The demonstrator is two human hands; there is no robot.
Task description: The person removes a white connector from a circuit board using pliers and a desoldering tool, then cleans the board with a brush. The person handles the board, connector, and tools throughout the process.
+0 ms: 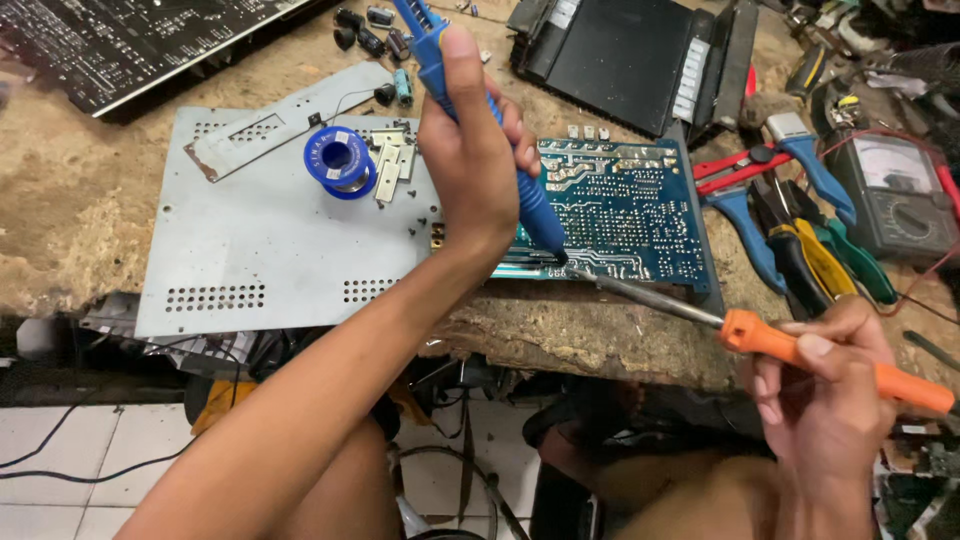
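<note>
A: Solder work is in the middle, I think. The left hand (pixel 470 150) is closed tight around the blue pump (pixel 500 150), thumb on its upper part, and the black tip stands on the lower edge of the blue circuit board (pixel 620 215).

B: And the other hand?

A: The right hand (pixel 825 385) has its fingers wrapped around the orange handle of the soldering iron (pixel 760 335). The metal tip of the iron comes to the same spot on the board, just beside the pump tip (touching or not, I cannot tell).

B: Where does the board lie?

A: On the right part of the grey metal plate (pixel 270 240), near the front edge of the wooden bench (pixel 80 210). A blue spool of solder wire (pixel 338 160) stands on the plate, apart from the hands.

B: So what is done, what is left?

A: My judgement only: some small black capacitors (pixel 365 30) lie loose at the back, so maybe parts are already removed. One joint is under work now; many other joints on the board look untouched. Pliers (pixel 790 230) and a meter (pixel 900 195) wait at the right.
</note>
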